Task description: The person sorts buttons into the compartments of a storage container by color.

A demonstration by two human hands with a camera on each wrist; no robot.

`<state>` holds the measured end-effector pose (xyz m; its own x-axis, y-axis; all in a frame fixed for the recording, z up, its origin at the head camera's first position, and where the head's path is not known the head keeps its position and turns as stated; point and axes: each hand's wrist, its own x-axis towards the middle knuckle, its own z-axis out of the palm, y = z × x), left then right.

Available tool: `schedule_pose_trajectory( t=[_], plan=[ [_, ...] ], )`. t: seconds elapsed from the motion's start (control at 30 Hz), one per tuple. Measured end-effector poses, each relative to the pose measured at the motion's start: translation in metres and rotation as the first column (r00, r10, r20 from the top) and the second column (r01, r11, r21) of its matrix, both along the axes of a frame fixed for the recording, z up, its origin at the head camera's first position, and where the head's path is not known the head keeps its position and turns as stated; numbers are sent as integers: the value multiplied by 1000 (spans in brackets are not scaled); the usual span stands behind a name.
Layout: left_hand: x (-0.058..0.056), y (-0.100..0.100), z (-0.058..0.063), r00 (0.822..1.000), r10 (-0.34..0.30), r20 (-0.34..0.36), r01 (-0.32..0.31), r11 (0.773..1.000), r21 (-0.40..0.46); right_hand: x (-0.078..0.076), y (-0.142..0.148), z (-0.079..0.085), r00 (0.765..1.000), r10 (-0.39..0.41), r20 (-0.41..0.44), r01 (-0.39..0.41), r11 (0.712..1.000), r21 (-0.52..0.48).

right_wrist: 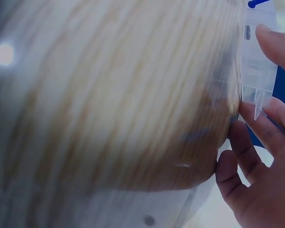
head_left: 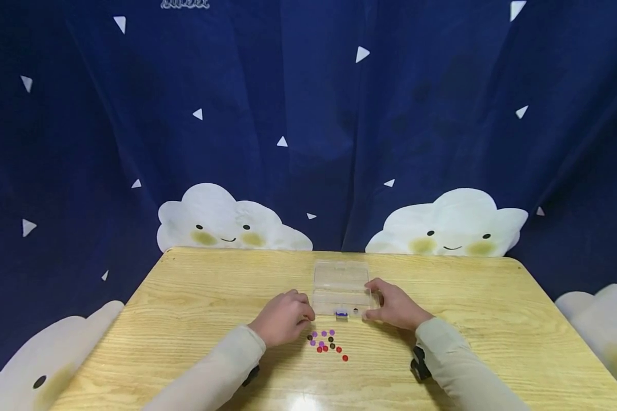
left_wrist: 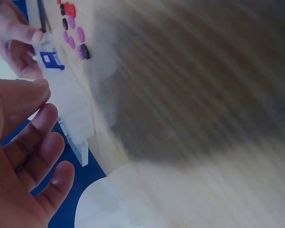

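A clear plastic box (head_left: 339, 297) with a blue latch (head_left: 341, 314) stands with its lid (head_left: 341, 274) raised. My right hand (head_left: 398, 305) holds its right end, thumb at the front and fingers farther back. Inside, near that thumb, shows one small dark disc (right_wrist: 248, 32). By the box's left front corner is my left hand (head_left: 285, 317), its fingers loosely bent. In the left wrist view, thumb and index fingertip (left_wrist: 48, 111) come close together, with nothing visible between them. Several small purple, black and red discs (head_left: 324, 333) lie scattered on the table before the box.
The light wooden table (head_left: 211, 297) reaches back to a dark blue curtain (head_left: 308, 114) printed with white clouds and triangles. A black wrist device (head_left: 420, 364) sits under the right sleeve.
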<state>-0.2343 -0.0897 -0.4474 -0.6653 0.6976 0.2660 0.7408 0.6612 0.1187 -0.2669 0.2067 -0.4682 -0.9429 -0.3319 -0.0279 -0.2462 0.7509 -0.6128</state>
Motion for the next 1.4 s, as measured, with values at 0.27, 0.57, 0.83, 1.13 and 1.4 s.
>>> schedule_pose_trajectory(
  t=[0.27, 0.57, 0.83, 1.13, 1.4],
  plan=[
    [9, -1, -7, 997, -30, 65, 30, 1000, 2, -1, 1, 1, 1000, 11, -21, -11, 1000, 13],
    [15, 1, -15, 997, -32, 76, 33, 999, -24, 4, 0, -1, 1000, 2, 26, -2, 1000, -16],
    [14, 2, -18, 999, -39, 33, 40, 998, -45, 2, 1, 0, 1000, 3, 8, -3, 1000, -8],
    [13, 3, -18, 998, -33, 46, 36, 998, -53, 2, 2, 1, 1000, 4, -1, -4, 1000, -5],
    [13, 3, -18, 998, -63, -23, 61, 996, -58, 1, 2, 0, 1000, 4, -12, -4, 1000, 2]
  ],
)
